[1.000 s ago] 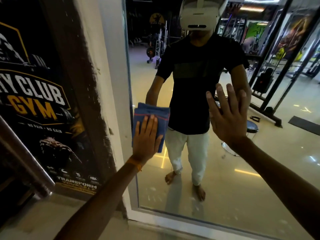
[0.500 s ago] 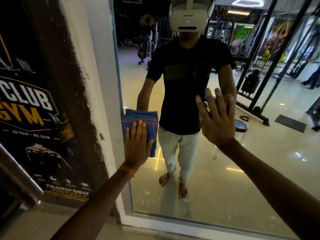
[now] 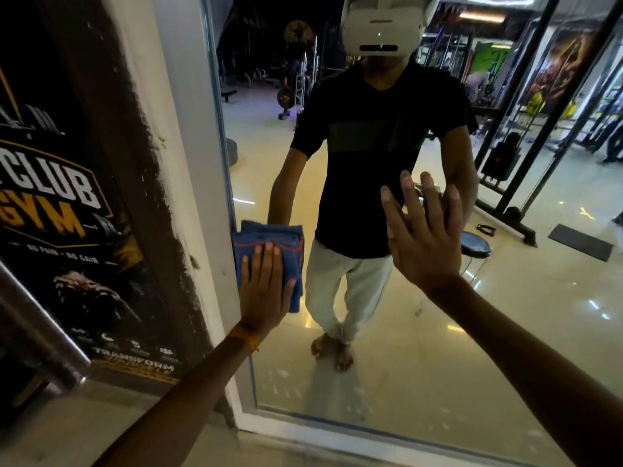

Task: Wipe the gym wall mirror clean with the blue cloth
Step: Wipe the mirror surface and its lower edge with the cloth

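A tall wall mirror (image 3: 438, 348) in a white frame fills the right of the view and reflects the gym floor and a person in a headset. A folded blue cloth (image 3: 290, 237) with a red stitched line lies flat on the glass at the mirror's left edge. My left hand (image 3: 264, 291) presses on the cloth with straight fingers. My right hand (image 3: 423, 237) is flat and spread against the glass to the right, holding nothing. Smudges show on the glass near the bottom edge.
A dark gym poster (image 3: 67, 203) covers the wall left of the mirror. A metal handrail (image 3: 37, 328) runs diagonally at the lower left. The mirror's white frame (image 3: 188, 163) stands between poster and glass, and a pale ledge runs under it.
My left hand has slid the cloth a little to the left, up to the mirror's left edge. The right hand stays spread on the glass.
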A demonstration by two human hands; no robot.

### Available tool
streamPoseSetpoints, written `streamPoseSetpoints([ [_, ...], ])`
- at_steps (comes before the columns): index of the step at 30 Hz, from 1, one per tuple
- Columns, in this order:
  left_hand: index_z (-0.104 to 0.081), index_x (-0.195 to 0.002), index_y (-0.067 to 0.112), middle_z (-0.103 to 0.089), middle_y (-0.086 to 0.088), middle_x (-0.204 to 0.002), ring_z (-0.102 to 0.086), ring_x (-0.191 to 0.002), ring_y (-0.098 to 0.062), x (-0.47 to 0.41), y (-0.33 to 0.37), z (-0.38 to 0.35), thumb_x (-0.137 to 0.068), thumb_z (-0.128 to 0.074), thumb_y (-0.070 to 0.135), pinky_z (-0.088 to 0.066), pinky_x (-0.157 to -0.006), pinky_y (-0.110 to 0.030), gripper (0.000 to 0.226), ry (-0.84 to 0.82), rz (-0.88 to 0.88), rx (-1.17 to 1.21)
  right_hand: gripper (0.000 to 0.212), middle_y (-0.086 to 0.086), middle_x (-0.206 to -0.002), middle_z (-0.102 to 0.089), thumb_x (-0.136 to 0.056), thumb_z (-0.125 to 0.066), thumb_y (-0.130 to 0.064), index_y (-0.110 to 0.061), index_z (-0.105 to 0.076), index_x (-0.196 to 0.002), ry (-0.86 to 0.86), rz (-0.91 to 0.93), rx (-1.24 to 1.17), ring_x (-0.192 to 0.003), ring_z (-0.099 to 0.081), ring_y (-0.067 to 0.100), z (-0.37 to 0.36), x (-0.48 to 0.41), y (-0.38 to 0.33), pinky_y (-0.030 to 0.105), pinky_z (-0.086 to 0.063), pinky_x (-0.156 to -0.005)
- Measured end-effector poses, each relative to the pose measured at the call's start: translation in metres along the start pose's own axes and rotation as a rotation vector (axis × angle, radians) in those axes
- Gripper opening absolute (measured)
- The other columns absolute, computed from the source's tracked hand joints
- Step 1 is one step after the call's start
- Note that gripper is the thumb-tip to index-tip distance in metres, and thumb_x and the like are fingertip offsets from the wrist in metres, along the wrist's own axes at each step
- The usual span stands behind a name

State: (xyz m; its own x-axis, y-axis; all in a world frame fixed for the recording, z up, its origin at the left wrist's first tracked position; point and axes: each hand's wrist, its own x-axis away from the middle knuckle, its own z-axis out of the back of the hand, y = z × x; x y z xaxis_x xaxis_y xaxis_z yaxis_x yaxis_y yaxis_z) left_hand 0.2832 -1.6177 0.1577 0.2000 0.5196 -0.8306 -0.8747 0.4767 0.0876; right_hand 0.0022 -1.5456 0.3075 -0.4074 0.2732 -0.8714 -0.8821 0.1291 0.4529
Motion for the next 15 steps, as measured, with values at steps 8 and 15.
streamPoseSetpoints([
  [8, -0.009, -0.163, 0.006, -0.012, -0.015, -0.170, -0.005, -0.159, -0.027, -0.124, 0.006, 0.055, -0.103, -0.039, 0.044, 0.001, -0.130, -0.045, 0.076, 0.200, -0.022, 0.079, 0.057, 0.019, -0.166, -0.025, -0.109, -0.049, -0.032, -0.013, -0.032, -0.160, -0.105, -0.089, -0.077, -0.159, -0.011, 0.037, 0.012, -0.005, -0.011, 0.062, -0.013, -0.126],
  [15, 0.000, -0.165, 0.012, -0.006, -0.008, -0.173, -0.002, -0.160, -0.024, -0.117, -0.020, 0.068, -0.111, -0.025, 0.045, 0.002, -0.130, -0.043, 0.068, 0.098, -0.377, 0.016, 0.053, 0.022, -0.167, -0.026, -0.110, -0.048, -0.029, -0.011, -0.039, -0.159, -0.226, -0.142, -0.088, -0.156, -0.020, 0.043, 0.042, -0.038, -0.032, 0.064, -0.010, -0.126],
])
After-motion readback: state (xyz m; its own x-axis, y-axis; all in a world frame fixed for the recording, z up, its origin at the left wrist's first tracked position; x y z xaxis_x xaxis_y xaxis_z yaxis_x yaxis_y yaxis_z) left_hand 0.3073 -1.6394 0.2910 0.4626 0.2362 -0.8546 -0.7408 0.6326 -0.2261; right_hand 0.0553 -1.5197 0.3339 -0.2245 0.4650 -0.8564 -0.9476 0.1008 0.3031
